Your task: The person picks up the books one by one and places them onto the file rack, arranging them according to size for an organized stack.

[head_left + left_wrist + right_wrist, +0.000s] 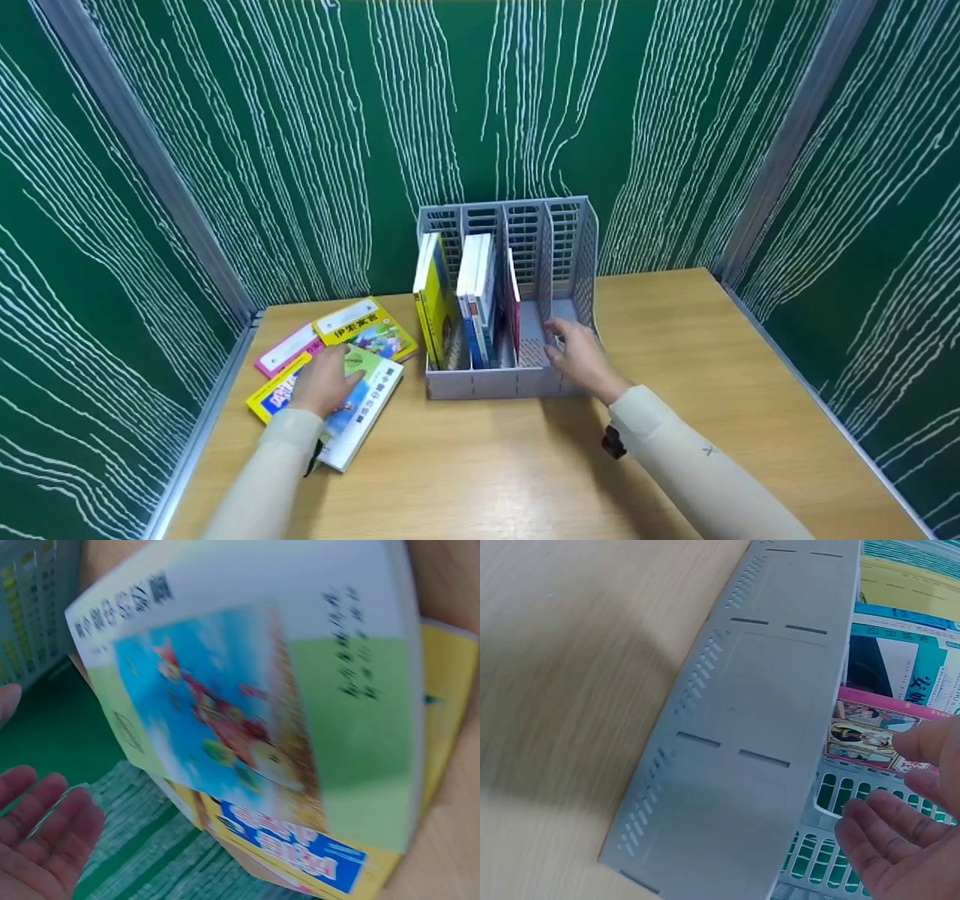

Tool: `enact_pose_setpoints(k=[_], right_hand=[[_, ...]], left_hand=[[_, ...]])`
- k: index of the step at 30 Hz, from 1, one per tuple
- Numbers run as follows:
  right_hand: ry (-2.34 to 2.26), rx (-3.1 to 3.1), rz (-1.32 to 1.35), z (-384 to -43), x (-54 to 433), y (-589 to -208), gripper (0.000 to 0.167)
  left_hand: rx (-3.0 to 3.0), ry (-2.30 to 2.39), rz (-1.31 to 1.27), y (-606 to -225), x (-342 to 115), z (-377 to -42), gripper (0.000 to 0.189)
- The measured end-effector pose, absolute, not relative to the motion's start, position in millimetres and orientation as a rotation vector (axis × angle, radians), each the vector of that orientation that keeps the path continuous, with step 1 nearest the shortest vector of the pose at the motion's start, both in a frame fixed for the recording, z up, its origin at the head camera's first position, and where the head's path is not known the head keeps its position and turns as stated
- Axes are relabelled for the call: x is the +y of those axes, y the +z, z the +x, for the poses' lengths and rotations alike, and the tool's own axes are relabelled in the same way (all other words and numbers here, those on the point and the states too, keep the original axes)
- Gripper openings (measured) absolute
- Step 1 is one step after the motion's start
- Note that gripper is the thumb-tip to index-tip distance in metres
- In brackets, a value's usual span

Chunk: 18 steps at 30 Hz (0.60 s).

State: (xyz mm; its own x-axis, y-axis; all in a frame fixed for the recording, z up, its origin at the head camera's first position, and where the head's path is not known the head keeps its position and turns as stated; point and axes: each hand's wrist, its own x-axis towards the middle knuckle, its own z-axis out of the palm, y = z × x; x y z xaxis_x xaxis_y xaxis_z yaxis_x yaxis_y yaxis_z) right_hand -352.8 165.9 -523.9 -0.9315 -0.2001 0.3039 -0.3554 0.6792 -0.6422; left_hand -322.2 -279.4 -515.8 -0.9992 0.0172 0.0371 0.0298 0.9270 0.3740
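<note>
My left hand (326, 379) hovers over a white, green and blue picture book (371, 397); in the left wrist view its relaxed fingers stand apart from the cover. That book lies on top of a yellow book (274, 397) with a blue title patch. My right hand (581, 358) is at the front right of a grey file organizer (487, 385), fingers loosely bent and holding nothing. A thin pink-edged book (870, 731) stands upright in the third compartment from the left, close to the right fingertips.
Another yellow book (367, 330) and a pink book (291, 349) lie behind the pile. In the organizer, yellow books (431, 307) stand in the leftmost compartment and white-and-blue books (477, 292) in the second. Green walls (675, 150) with white lines enclose the wooden table (660, 322).
</note>
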Motion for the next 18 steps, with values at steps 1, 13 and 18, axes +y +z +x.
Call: enact_pose_setpoints(k=[1,13,18], right_hand=[[1.065,-2.692,0.453,-352,167,-525,0.041],[0.837,-2.805,0.479,-343,179,-538,0.039],[0.821,-2.839,0.479,-342,181,-544,0.038]], left_hand=[[-3.06,-0.6,-0.015,-517,-283,-322,0.066],[-3.218,-0.755,0.337,-533,-319,-311,0.084],[-3.266,-0.781,0.424,-535,-325,-302,0.088]])
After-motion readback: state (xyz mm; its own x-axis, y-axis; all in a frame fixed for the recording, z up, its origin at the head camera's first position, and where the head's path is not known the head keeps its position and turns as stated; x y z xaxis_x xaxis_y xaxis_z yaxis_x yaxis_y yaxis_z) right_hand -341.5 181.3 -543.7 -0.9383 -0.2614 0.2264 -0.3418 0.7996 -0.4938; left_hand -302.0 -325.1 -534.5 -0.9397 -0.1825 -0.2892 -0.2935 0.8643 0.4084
